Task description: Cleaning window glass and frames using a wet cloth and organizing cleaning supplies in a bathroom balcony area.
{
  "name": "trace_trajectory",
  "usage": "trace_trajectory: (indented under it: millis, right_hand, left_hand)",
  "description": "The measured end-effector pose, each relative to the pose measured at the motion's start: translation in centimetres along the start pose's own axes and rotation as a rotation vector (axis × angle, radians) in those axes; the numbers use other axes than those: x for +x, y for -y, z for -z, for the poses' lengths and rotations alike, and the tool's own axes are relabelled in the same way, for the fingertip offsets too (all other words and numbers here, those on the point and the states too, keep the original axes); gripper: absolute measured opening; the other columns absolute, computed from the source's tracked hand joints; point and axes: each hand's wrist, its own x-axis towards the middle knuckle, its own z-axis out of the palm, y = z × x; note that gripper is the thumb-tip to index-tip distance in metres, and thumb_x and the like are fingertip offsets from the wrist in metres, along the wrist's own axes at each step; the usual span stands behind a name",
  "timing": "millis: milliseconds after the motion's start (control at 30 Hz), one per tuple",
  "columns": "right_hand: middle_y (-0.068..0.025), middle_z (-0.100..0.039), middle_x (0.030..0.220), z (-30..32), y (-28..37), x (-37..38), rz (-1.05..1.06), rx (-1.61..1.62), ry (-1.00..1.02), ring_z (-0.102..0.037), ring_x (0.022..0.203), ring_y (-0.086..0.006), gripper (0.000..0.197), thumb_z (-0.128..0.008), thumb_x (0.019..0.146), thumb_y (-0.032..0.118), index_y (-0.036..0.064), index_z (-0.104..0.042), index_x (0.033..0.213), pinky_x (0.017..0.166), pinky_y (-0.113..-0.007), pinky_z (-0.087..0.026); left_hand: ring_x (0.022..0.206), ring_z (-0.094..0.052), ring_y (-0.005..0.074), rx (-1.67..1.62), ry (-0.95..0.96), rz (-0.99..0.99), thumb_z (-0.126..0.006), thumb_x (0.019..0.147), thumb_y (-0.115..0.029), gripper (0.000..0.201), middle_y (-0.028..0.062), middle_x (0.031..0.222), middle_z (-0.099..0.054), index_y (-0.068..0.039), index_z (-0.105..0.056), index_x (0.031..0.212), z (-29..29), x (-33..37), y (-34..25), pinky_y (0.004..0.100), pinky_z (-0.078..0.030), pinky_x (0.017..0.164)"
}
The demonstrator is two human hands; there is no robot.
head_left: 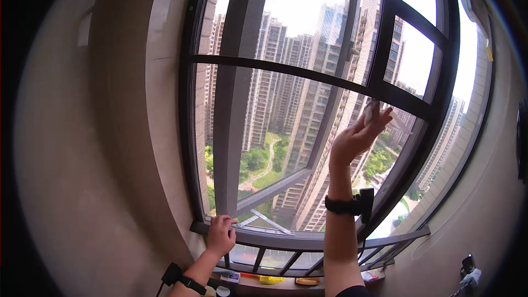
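My right hand (355, 140) is raised, bent at the wrist, just below the dark crossbar (404, 98) of the window. A thin white cloth (404, 123) shows around its fingers, against the lower right pane; part of it is hidden behind the hand. Low on the left, my left hand (220, 236) has its fingers curled over the bottom bar of the dark window frame (308, 240). Beside it, a metal stay arm (269, 221) joins the frame to a sash tilted outward (275, 191). Black straps with small boxes circle both wrists.
A dark railing (272, 261) runs below the frame. Under it lie a yellow item (271, 279), an orange-brown item (307, 281) and a white cup (223, 291). A beige wall (104, 148) stands at the left. Tall buildings (264, 88) and greenery show outside.
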Motion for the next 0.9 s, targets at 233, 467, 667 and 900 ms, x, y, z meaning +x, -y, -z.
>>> trace_trajectory:
  millis: [233,467,667,900]
  right_hand:
    - [-0.0035,-0.045,0.136,-0.7,14.1,-11.9,0.768,0.353,0.908,-0.037,0.131,-0.0226,0.038,-0.050,0.089,0.013,0.0187,-0.052,0.126,0.112,-0.044,-0.020]
    - [-0.0068,-0.040,0.141,-0.5,5.7,-2.8,0.102,-0.018,0.228,-0.032,0.133,-0.0308,0.046,-0.045,0.087,-0.005,0.0226,-0.055,0.123,0.111,-0.053,-0.016]
    - [-0.0047,-0.035,0.144,-3.2,19.7,-13.0,0.419,0.297,0.792,-0.027,0.136,-0.0274,0.046,-0.043,0.088,0.006,0.0176,-0.046,0.133,0.111,-0.041,-0.023]
    - [0.0034,-0.043,0.139,6.6,5.5,-17.6,0.860,-0.008,0.783,-0.040,0.129,-0.0153,0.043,-0.041,0.092,0.012,0.0340,-0.050,0.128,0.113,-0.045,-0.012]
  left_hand:
    - [0.092,-0.053,0.0287,0.041,-0.024,-0.050,-0.062,0.072,-0.010,0.010,0.0091,0.094,-0.056,-0.007,-0.064,0.082,1.1,-0.5,2.1,0.0379,-0.044,0.085]
    - [0.093,-0.054,0.0287,0.054,-0.001,-0.105,-0.065,0.074,-0.016,0.010,0.0089,0.092,-0.058,-0.007,-0.064,0.078,-0.2,-0.9,1.8,0.0393,-0.044,0.084]
    - [0.088,-0.053,0.0291,0.023,-0.056,-0.070,-0.065,0.075,-0.017,0.013,0.0096,0.090,-0.056,-0.005,-0.059,0.075,0.6,-1.0,2.2,0.0389,-0.045,0.080]
    - [0.085,-0.053,0.0294,-0.024,0.011,-0.078,-0.065,0.074,-0.014,0.012,0.0092,0.083,-0.057,-0.005,-0.058,0.073,0.7,-1.5,2.6,0.0395,-0.045,0.077]
